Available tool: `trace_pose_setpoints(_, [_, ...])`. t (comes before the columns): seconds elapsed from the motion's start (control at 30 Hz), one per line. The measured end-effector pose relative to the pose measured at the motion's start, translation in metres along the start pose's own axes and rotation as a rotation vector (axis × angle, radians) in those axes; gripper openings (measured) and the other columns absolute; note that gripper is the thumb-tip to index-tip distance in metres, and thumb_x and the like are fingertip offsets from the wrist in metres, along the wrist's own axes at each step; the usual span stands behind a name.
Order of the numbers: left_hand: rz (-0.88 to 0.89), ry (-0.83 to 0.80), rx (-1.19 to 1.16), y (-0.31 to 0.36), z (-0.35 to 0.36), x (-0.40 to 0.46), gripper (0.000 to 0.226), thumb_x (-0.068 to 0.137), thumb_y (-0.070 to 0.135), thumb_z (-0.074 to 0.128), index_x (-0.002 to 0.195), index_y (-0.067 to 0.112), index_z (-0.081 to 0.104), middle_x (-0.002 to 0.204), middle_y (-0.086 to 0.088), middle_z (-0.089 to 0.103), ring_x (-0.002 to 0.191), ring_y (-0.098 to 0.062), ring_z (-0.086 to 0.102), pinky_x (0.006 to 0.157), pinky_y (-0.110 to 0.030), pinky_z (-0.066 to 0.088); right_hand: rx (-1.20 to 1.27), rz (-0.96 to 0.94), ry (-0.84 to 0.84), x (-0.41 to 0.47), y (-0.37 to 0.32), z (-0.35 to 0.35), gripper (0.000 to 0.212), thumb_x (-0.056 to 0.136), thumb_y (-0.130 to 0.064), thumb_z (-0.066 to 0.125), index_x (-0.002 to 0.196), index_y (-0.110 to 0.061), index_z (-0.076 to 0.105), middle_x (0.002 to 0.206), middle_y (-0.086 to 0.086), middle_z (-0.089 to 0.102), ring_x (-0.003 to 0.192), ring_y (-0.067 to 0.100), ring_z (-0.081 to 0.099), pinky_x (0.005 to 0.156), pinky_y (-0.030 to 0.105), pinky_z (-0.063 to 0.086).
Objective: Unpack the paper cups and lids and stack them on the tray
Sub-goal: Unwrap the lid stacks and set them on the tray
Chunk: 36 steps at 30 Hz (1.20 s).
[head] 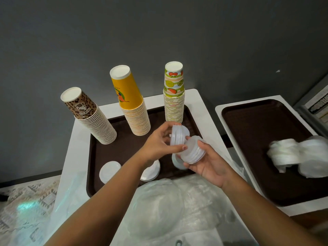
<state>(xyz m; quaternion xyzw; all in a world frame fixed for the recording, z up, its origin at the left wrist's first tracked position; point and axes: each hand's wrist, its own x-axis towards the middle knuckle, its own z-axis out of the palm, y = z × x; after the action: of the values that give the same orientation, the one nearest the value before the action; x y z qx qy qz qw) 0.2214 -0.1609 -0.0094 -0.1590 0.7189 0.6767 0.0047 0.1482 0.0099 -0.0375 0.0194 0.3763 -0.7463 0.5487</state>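
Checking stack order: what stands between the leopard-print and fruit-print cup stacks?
Head view: the yellow paper cup stack, upside down on the brown tray, between leopard-print and fruit-print stacks.

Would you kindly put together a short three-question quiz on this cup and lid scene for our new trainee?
1. True or false: three stacks of paper cups stand upside down on the left tray.
2. Multiple choice: the cup stack nearest the right tray bears (A) a leopard print, (B) plain yellow, (C) a fruit pattern.
3. Fill in: both the left hand and the right hand hold a bunch of white ____.

Key
1. True: the leopard stack, yellow stack and fruit stack.
2. C.
3. Lids: the left bunch and the right bunch.
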Motion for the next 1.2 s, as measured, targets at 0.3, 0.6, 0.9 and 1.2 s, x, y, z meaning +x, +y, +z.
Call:
trace_pose_setpoints(0.3, [-0.091,0.286,0.722,-0.019,0.01,0.075,0.083,0.067,0.036,0.083,0.131,0.011,0.036,0.127,-0.01,0.048,0.115,-0.027,0.05,0.09,-0.037,0.045,0.092,-0.056,0.095,0.008,-0.012,-0.028,0.103,0.039,-0.037,0.095,0.131,-0.02,0.052,0.118,0.013,0.066,0.111,0.035,0.062,0.066,0.034,0.058])
trace_pose_setpoints(0.6, [-0.102,0.249,0.981,-0.044,0.033,0.099,0.079,0.07,0.034,0.079,0.134,0.014,0.037,0.133,-0.013,0.041,0.119,-0.034,0.04,0.087,-0.045,0.044,0.077,-0.034,0.199,0.0,-0.014,-0.047,0.06,0.077,-0.033,0.063,0.135,-0.022,0.049,0.13,0.013,0.056,0.108,0.032,0.064,0.064,0.032,0.058])
trace_pose_setpoints(0.9, [-0.049,0.287,0.895,-0.036,0.033,0.092,0.089,0.07,0.04,0.08,0.142,0.015,0.034,0.14,-0.015,0.039,0.126,-0.032,0.037,0.102,-0.045,0.039,0.053,-0.023,0.183,0.0,-0.014,-0.045,0.055,0.084,-0.032,0.057,0.136,-0.018,0.047,0.132,0.015,0.057,0.109,0.032,0.063,0.062,0.03,0.055])
trace_pose_setpoints(1.2, [-0.05,-0.245,0.281,-0.011,0.022,0.039,0.042,0.09,0.02,0.062,0.131,0.018,0.051,0.12,-0.003,0.06,0.111,-0.015,0.058,0.094,-0.026,0.05,0.024,0.075,0.039,0.011,-0.012,-0.028,0.104,0.044,-0.041,0.093,0.134,-0.012,0.048,0.119,0.016,0.062,0.1,0.029,0.063,0.059,0.031,0.054])
